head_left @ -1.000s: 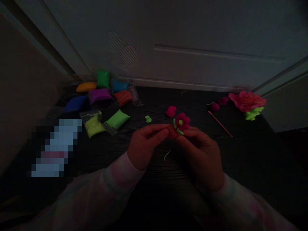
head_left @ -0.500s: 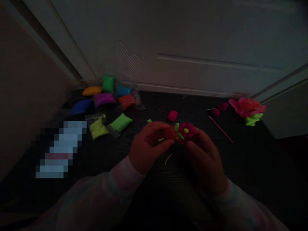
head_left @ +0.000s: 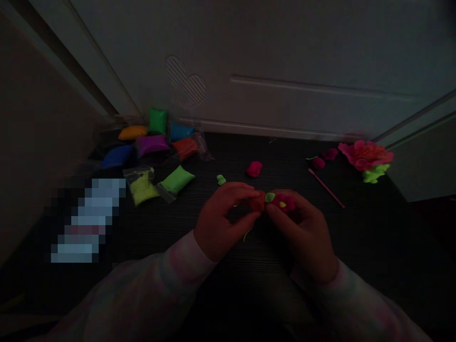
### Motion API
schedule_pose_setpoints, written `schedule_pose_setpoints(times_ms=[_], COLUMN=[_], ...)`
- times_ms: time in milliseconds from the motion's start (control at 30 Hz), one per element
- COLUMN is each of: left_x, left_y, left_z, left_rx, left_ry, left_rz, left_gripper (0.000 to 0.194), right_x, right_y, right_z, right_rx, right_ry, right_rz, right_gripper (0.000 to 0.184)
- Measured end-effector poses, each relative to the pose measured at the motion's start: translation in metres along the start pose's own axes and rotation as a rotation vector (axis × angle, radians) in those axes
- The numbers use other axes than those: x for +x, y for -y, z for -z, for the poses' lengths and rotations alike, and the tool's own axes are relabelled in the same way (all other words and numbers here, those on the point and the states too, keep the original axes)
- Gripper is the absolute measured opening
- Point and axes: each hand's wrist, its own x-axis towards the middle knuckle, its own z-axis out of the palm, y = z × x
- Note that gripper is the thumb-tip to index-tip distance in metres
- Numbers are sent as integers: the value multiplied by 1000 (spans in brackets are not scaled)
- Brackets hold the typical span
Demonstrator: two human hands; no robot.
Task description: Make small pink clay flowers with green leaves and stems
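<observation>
The scene is very dark. My left hand and my right hand meet over a dark ribbed mat. Between their fingertips is a small pink clay flower with a yellow centre and green leaves. My right hand's fingers curl round the flower. My left hand pinches a reddish lump of clay that touches the flower's left side. A thin yellow-green strand lies on the mat under my hands.
Several coloured clay packets lie at the back left, with two green ones nearer. A pink clay lump, a green scrap, a pink stick tool and a big pink flower lie behind. A white door closes the back.
The flower has tipped down and to the right, from upright above my fingers to lying low between them. Both hands have closed in around it.
</observation>
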Motion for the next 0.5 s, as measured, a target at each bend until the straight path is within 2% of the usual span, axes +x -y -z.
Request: schedule_pose_setpoints(times_ms=[200, 500], left_x=[1, 1], left_y=[-2, -3], left_z=[1, 1], left_rx=[39, 49], left_ry=[16, 19], left_rz=[-19, 34], left_gripper=[31, 26], right_x=[1, 1], right_y=[3, -1], right_z=[1, 2], right_rx=[-43, -109], right_ry=[4, 34], right_rz=[-12, 21], right_gripper=[5, 4])
